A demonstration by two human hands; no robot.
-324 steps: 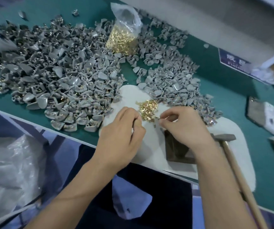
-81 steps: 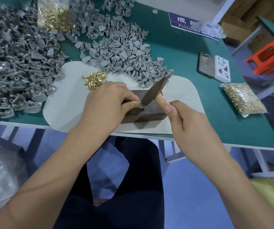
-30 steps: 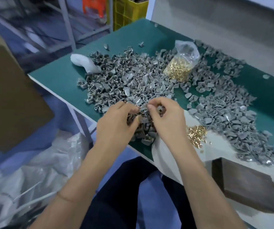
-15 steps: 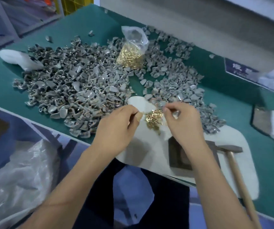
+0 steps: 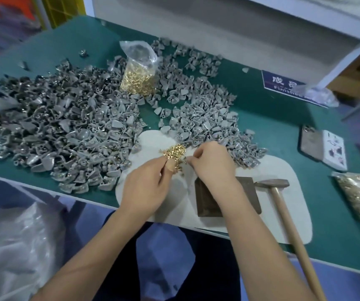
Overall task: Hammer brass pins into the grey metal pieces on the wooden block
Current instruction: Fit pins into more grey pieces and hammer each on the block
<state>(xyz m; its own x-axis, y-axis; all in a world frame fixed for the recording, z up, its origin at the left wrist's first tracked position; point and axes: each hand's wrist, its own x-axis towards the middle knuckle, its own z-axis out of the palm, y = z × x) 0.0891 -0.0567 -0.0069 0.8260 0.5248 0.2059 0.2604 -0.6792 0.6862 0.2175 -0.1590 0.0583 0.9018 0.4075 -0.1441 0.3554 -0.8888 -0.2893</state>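
Hands meet over the loose brass pins, a small gold heap lying on the white mat just beyond the wooden block. Your left hand has its fingers curled in with the thumb pressed forward, and it seems to hold a grey piece there, though the piece itself is hidden behind the fingers, so you cannot be sure of it from this view. Your right hand reaches across the far corner of the block, forefinger and thumb drawn close together at the edge of the heap as if pinching a single pin; the pin is too small and blurred to confirm.

That layout makes sense for the job: the pin heap sits just past the block, so picking and seating a pin takes only a short reach, and the hammer lies just to the right of the block, head beside it and handle trailing toward you, ready for your right hand. To the left of the block and beyond it, the grey metal pieces spread in big piles over the green table, the nearest ones touching the mat. A bag of pins stands far beyond the block among the piles, and another bag lies well to its right.

Nothing rests on the block yet, so hammering looks a step away
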